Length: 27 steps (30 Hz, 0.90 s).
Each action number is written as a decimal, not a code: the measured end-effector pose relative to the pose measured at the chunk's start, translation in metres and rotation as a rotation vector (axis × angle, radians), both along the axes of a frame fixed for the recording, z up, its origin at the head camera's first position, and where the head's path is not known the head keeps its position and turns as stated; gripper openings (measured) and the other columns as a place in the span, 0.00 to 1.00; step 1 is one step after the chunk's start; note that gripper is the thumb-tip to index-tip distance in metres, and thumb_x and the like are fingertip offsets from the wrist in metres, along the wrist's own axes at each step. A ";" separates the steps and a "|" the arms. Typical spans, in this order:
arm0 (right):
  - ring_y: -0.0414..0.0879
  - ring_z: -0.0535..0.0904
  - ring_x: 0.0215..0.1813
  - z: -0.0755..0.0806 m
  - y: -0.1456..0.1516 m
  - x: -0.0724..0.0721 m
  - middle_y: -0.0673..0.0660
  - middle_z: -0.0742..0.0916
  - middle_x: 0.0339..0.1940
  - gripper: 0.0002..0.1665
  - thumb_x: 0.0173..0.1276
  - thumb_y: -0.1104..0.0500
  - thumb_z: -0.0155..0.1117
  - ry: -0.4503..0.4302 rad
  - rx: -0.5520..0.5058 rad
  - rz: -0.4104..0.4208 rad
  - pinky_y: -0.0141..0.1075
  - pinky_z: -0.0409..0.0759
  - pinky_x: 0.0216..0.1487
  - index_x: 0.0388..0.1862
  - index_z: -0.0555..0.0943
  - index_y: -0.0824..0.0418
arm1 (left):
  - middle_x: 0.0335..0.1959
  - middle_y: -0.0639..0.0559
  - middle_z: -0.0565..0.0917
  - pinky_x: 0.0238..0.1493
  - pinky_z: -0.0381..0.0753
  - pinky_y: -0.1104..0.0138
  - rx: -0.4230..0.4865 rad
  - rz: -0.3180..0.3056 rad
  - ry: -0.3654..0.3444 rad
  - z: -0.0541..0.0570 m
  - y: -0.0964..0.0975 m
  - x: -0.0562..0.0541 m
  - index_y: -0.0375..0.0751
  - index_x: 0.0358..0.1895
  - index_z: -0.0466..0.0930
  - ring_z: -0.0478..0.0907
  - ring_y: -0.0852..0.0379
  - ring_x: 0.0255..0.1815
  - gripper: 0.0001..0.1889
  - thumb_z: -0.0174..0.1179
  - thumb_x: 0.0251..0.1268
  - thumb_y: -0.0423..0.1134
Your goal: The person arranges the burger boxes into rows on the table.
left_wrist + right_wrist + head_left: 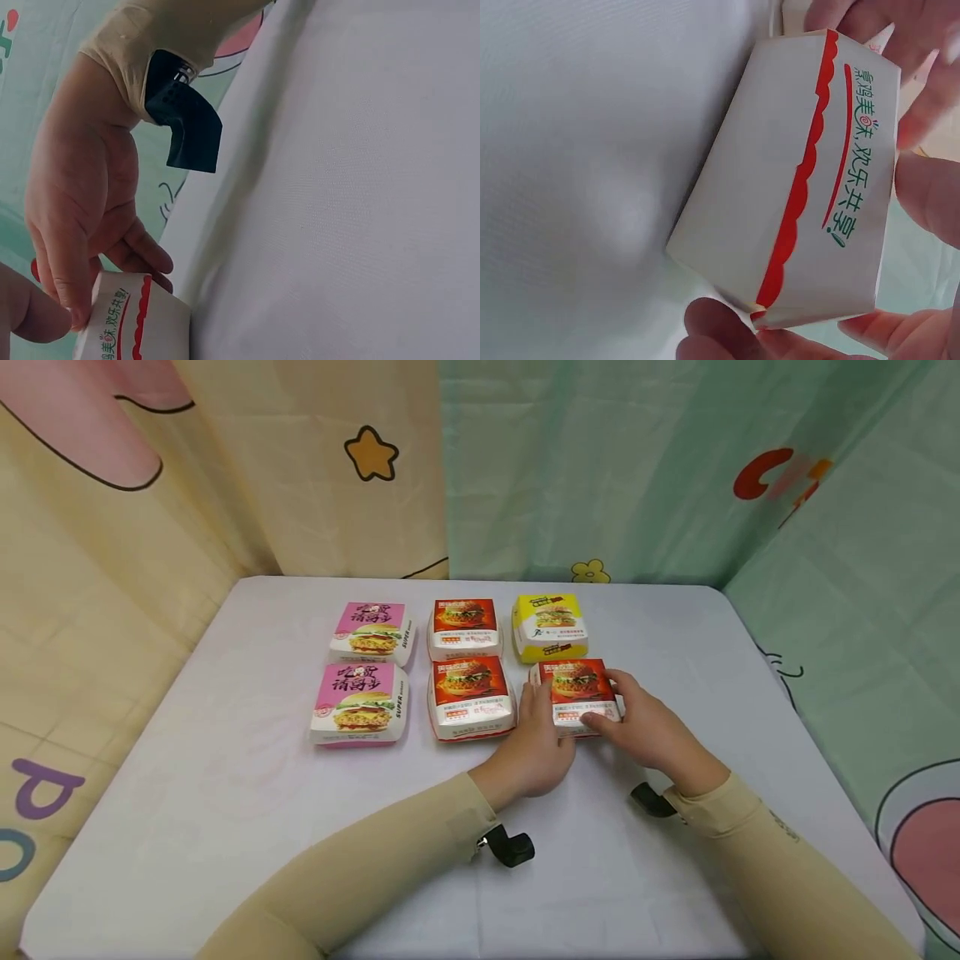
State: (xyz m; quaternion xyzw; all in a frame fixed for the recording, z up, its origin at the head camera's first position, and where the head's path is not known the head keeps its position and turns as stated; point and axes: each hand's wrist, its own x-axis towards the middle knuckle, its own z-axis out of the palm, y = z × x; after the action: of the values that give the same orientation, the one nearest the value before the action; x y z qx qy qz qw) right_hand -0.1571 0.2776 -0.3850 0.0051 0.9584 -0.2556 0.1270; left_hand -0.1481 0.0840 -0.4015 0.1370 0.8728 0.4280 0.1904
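A red-and-white burger box [576, 681] sits at the front right of the group, between my two hands. My left hand [531, 747] holds its left side, fingers along the edge. On the other side my right hand [654, 727] grips it, with the thumb at the front and the fingers round the right side. The right wrist view shows the white side of this burger box [810, 172] close up, with a red scalloped band and green lettering. In the left wrist view my right hand [82, 180] touches the box's upper edge.
Left of it is another red burger box [471, 693], with a third red one [463, 625] behind. A yellow burger box [551, 627] stands behind the held one. Two pink burger boxes [360, 703] form the left column. Patterned curtains [570, 468] surround the white table [225, 760].
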 end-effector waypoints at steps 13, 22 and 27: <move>0.69 0.77 0.70 0.005 0.008 0.000 0.72 0.63 0.84 0.57 0.76 0.39 0.63 -0.010 -0.003 0.019 0.63 0.81 0.66 0.87 0.47 0.63 | 0.87 0.50 0.55 0.83 0.64 0.52 -0.100 -0.264 0.138 0.033 -0.071 0.027 0.50 0.86 0.50 0.57 0.53 0.86 0.41 0.59 0.78 0.51; 0.69 0.57 0.84 0.006 0.006 0.004 0.69 0.61 0.85 0.54 0.75 0.41 0.65 0.053 0.042 0.048 0.69 0.64 0.78 0.87 0.51 0.62 | 0.81 0.55 0.68 0.77 0.73 0.52 -0.261 -0.271 0.381 0.037 -0.124 0.012 0.53 0.82 0.62 0.67 0.54 0.81 0.37 0.64 0.75 0.50; 0.73 0.51 0.84 0.011 0.003 0.009 0.72 0.56 0.86 0.52 0.75 0.41 0.65 0.083 0.090 0.053 0.72 0.66 0.75 0.86 0.54 0.61 | 0.80 0.49 0.69 0.77 0.73 0.48 -0.331 -0.231 0.469 0.040 -0.148 0.002 0.48 0.81 0.64 0.66 0.48 0.82 0.37 0.66 0.74 0.49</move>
State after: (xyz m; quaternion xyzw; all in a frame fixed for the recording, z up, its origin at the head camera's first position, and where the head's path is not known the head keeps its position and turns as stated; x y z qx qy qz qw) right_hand -0.1480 0.2803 -0.3740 -0.0250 0.9732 -0.2085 0.0937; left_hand -0.1461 -0.0638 -0.3616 0.2975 0.9294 0.2124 0.0510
